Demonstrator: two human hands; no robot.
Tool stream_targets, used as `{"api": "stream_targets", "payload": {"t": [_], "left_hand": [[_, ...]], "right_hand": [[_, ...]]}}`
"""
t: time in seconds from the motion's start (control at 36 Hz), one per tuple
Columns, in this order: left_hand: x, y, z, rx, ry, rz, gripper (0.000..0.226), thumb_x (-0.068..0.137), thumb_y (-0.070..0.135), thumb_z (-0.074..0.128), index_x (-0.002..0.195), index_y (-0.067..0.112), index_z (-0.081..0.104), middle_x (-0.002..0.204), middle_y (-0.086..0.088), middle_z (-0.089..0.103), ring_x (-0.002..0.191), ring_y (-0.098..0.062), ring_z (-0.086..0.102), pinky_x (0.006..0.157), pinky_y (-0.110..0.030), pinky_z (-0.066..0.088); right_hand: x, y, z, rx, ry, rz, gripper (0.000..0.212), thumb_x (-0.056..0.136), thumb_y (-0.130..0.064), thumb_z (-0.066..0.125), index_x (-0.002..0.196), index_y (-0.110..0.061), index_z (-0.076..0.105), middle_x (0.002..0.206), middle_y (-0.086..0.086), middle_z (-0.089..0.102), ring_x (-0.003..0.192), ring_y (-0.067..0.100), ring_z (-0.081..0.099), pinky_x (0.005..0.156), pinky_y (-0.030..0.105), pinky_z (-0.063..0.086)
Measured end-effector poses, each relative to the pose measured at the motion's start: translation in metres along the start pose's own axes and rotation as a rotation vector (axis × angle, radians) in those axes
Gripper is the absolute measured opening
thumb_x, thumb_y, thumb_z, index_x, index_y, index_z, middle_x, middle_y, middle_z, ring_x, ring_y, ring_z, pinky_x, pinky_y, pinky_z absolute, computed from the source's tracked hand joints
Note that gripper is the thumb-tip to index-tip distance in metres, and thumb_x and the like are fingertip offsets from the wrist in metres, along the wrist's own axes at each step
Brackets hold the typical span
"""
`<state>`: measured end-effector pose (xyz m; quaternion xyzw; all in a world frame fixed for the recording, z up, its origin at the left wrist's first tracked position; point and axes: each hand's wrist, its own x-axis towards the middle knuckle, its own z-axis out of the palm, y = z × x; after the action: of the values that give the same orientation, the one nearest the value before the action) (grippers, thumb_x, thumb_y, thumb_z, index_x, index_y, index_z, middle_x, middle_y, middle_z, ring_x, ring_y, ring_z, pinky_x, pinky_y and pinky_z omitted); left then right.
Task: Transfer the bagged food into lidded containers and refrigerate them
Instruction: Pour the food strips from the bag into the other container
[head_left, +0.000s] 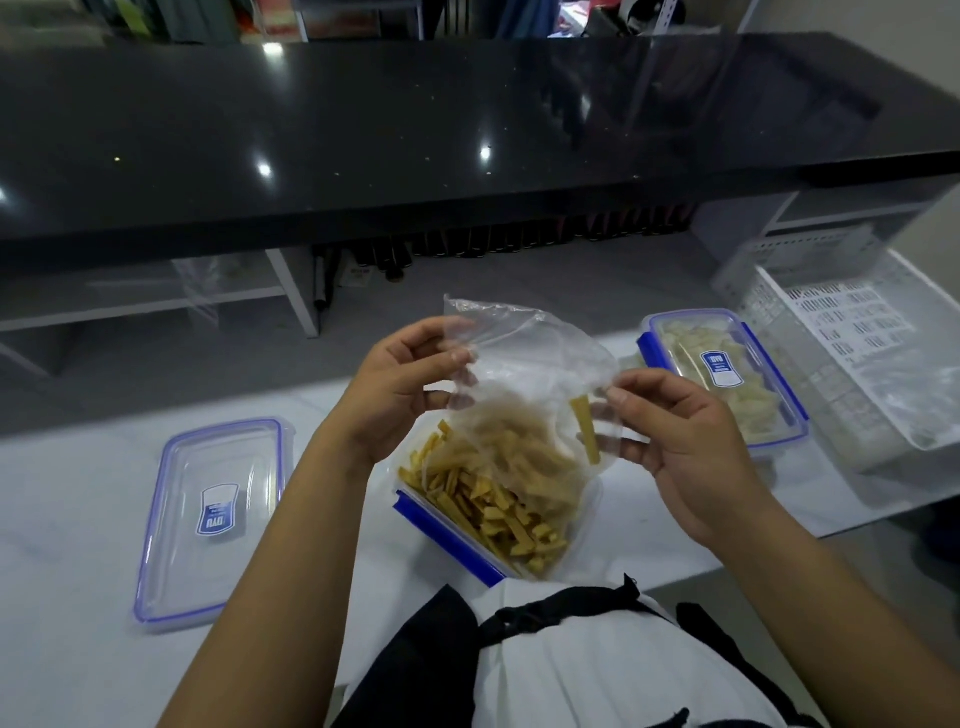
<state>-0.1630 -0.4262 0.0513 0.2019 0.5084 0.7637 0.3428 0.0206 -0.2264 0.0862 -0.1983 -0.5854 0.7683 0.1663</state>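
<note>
Both the left hand (400, 389) and right hand (691, 447) pinch a clear crumpled plastic bag (524, 374) above the open blue-clipped container (447, 535) of yellow fried strips (498, 509).

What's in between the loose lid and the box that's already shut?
In the head view, the open clear container of yellow food sticks sits between the loose clear blue-rimmed lid and the shut container, under the clear plastic bag.
</note>
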Motion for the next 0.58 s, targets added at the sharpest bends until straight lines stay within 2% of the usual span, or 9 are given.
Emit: {"api": "stream_targets", "payload": {"t": [0.08, 0.17, 0.25, 0.31, 0.39, 0.44, 0.5, 0.58], "left_hand": [[-0.001, -0.002, 0.004, 0.087, -0.022, -0.005, 0.037, 0.082, 0.018, 0.076, 0.119, 0.025, 0.072, 0.106, -0.003, 0.074, 0.099, -0.021, 0.07, 0.081, -0.031, 0.058], [-0.001, -0.002, 0.007, 0.302, -0.141, -0.088, 0.034, 0.084, 0.02, 0.078, 0.117, 0.024, 0.072, 0.115, -0.001, 0.074, 0.108, -0.02, 0.07, 0.084, -0.025, 0.056], [0.003, -0.005, 0.013, 0.383, -0.112, -0.099, 0.02, 0.087, 0.019, 0.073, 0.105, 0.012, 0.077, 0.108, -0.001, 0.077, 0.104, -0.018, 0.072, 0.083, -0.021, 0.055], [0.006, -0.007, 0.015, 0.366, -0.018, -0.061, 0.013, 0.089, 0.018, 0.071, 0.097, 0.019, 0.08, 0.099, -0.001, 0.078, 0.098, -0.018, 0.072, 0.082, -0.024, 0.057], [0.012, -0.007, 0.017, 0.292, 0.031, -0.023, 0.014, 0.09, 0.02, 0.069, 0.098, 0.021, 0.08, 0.093, -0.01, 0.078, 0.09, -0.024, 0.074, 0.08, -0.034, 0.061], [0.013, -0.008, 0.018, 0.268, 0.046, -0.015, 0.014, 0.089, 0.022, 0.07, 0.099, 0.022, 0.08, 0.094, -0.011, 0.077, 0.091, -0.025, 0.074, 0.076, -0.034, 0.061], [0.013, -0.009, 0.018, 0.303, 0.024, -0.037, 0.019, 0.083, 0.029, 0.075, 0.102, 0.026, 0.078, 0.1, -0.007, 0.077, 0.096, -0.024, 0.073, 0.079, -0.032, 0.06], [0.009, -0.014, 0.013, 0.416, -0.085, -0.121, 0.031, 0.083, 0.023, 0.079, 0.113, 0.025, 0.072, 0.108, -0.002, 0.076, 0.102, -0.018, 0.072, 0.081, -0.025, 0.058]], "right_hand": [[0.0, 0.009, -0.004, -0.139, 0.076, -0.084, 0.021, 0.088, 0.002, 0.067, 0.086, -0.018, 0.073, 0.097, 0.013, 0.075, 0.096, 0.033, 0.073, 0.084, 0.045, 0.06], [-0.003, 0.009, -0.006, -0.14, 0.02, -0.124, 0.027, 0.09, 0.005, 0.063, 0.086, -0.018, 0.074, 0.099, 0.016, 0.074, 0.091, 0.037, 0.074, 0.076, 0.04, 0.061], [-0.001, 0.007, -0.008, -0.028, 0.044, -0.076, 0.02, 0.09, 0.007, 0.062, 0.088, -0.011, 0.072, 0.1, 0.019, 0.073, 0.093, 0.039, 0.073, 0.072, 0.04, 0.061], [0.002, 0.011, -0.009, 0.013, 0.13, -0.038, 0.017, 0.09, 0.006, 0.063, 0.09, -0.009, 0.07, 0.095, 0.012, 0.074, 0.095, 0.036, 0.073, 0.072, 0.041, 0.062], [0.005, 0.017, -0.013, -0.056, 0.17, -0.049, 0.02, 0.088, -0.005, 0.07, 0.097, -0.022, 0.073, 0.103, 0.003, 0.075, 0.102, 0.026, 0.072, 0.083, 0.04, 0.061], [0.004, 0.023, -0.018, -0.143, 0.093, 0.014, 0.032, 0.081, -0.02, 0.079, 0.11, -0.029, 0.07, 0.113, -0.002, 0.073, 0.105, 0.017, 0.071, 0.083, 0.033, 0.059], [0.001, 0.033, -0.02, -0.235, 0.028, 0.109, 0.04, 0.073, -0.027, 0.082, 0.112, -0.028, 0.072, 0.111, -0.005, 0.075, 0.104, 0.015, 0.071, 0.084, 0.029, 0.056], [-0.005, 0.049, -0.02, -0.301, 0.084, 0.128, 0.012, 0.082, -0.017, 0.078, 0.091, -0.024, 0.08, 0.095, 0.0, 0.078, 0.095, 0.016, 0.072, 0.081, 0.024, 0.054]]}}
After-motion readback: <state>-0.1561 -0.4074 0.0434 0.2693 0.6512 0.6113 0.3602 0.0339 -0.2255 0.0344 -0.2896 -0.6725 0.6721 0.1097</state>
